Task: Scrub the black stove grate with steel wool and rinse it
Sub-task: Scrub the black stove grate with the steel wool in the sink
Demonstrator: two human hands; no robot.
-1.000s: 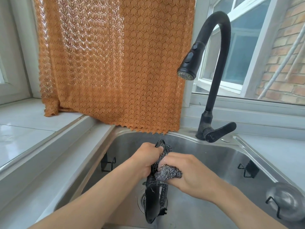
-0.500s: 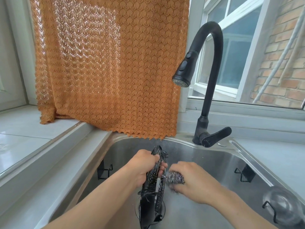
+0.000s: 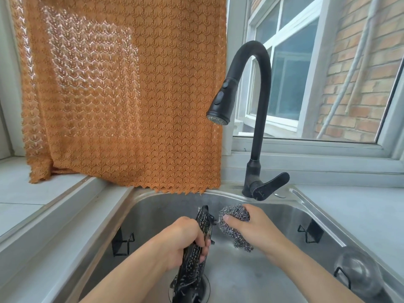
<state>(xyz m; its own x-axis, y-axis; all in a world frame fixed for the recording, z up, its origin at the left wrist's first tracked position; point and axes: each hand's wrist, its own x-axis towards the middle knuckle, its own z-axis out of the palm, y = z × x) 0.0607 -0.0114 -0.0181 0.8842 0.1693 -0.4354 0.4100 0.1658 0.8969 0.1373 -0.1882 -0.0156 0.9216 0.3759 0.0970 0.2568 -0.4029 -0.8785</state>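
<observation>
The left hand (image 3: 185, 241) is clamped around the stove grate (image 3: 196, 250), which looks rigid, heavy and wet-slick; right hand (image 3: 251, 226) fingers squeeze the springy steel wool (image 3: 235, 217).

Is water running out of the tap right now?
No, the black tap shows no stream below its spray head, while the left hand holds the grate in the sink.

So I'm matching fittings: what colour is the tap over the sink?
Matte black all over, spout, spray head and lever: the tap, clearest in the head view.
</observation>
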